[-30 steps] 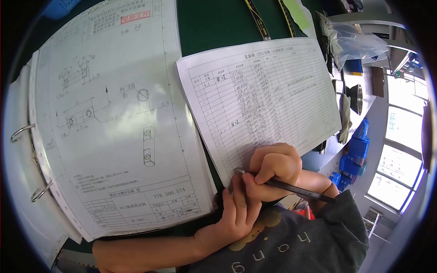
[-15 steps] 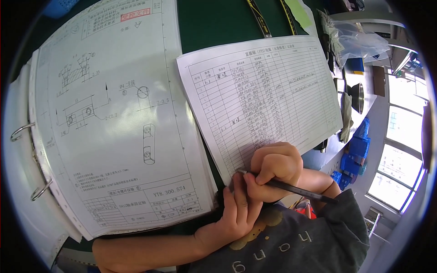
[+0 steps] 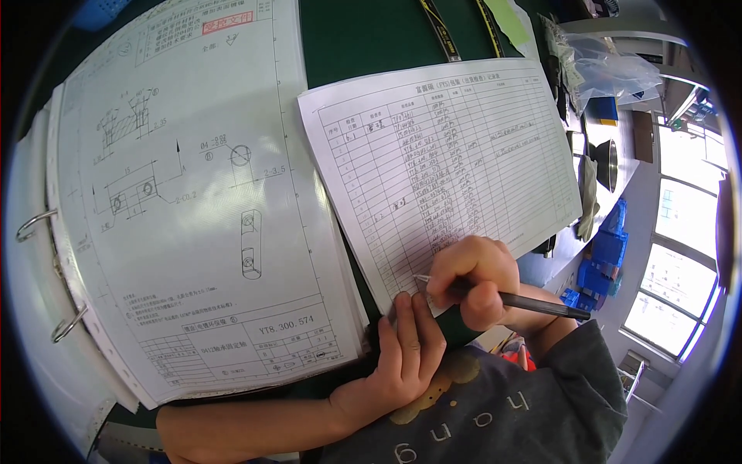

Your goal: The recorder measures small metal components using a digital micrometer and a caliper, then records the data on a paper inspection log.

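My right hand [image 3: 479, 280] is closed around a dark pen [image 3: 545, 306], whose pale tip meets the lower part of a printed form sheet [image 3: 525, 182]. Handwriting fills several rows of that table. My left hand [image 3: 406, 356] lies with fingers stretched out on the sheet's bottom edge, holding nothing. To the left, an open ring binder shows a technical drawing page [image 3: 185, 232] in a clear sleeve, with the form's left edge close beside it.
Metal rings [image 3: 71, 325] run along the binder's left side. Two black-and-yellow tools [image 3: 440, 31] lie on the dark green table beyond the form. Clear plastic bags [image 3: 610, 73] are at the far right, and blue bins [image 3: 607, 251] stand past the table, near windows.
My right hand has shifted slightly away from my left fingers, and the pen tip has moved a little up and right on the form. My left hand stays in place.
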